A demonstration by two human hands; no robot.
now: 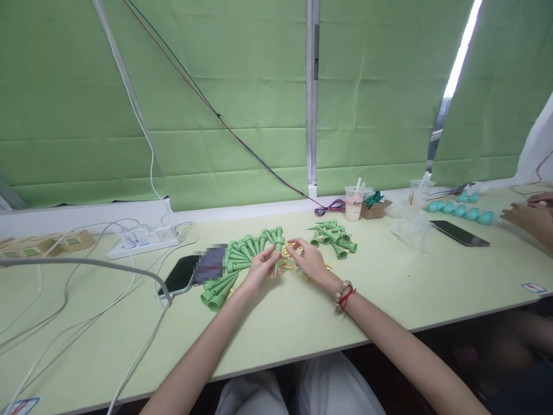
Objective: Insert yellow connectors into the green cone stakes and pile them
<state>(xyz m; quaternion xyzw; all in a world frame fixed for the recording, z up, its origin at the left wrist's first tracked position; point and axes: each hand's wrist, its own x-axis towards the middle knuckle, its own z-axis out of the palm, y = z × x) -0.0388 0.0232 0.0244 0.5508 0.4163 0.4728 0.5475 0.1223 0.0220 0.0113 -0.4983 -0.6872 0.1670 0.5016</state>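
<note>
In my left hand (pixel 260 270) is a green plastic cone (pixel 277 253), held upright with its narrow tip down and a yellowish band near its top. My right hand (pixel 310 260) is just right of that cone, thumb and fingers drawn together; whatever is between them is too small to make out. Small yellow plastic pieces (pixel 287 266) lie between and beneath both hands, partly covered. A fanned row of green cones (pixel 242 252) spreads behind my left hand, with more cones (pixel 219 291) beside its wrist. Another loose pile of green cones (pixel 333 236) lies beyond my right hand.
Left are a phone (pixel 179 275), a power strip (pixel 144 239) and trailing cables (pixel 125 288). At the back stand a drink cup (pixel 353 206) and a small cardboard box (pixel 375 208). Rightward lie a plastic bag (pixel 412 230), another phone (pixel 460 233), turquoise pieces (pixel 460 211) and another person's hand (pixel 525 218).
</note>
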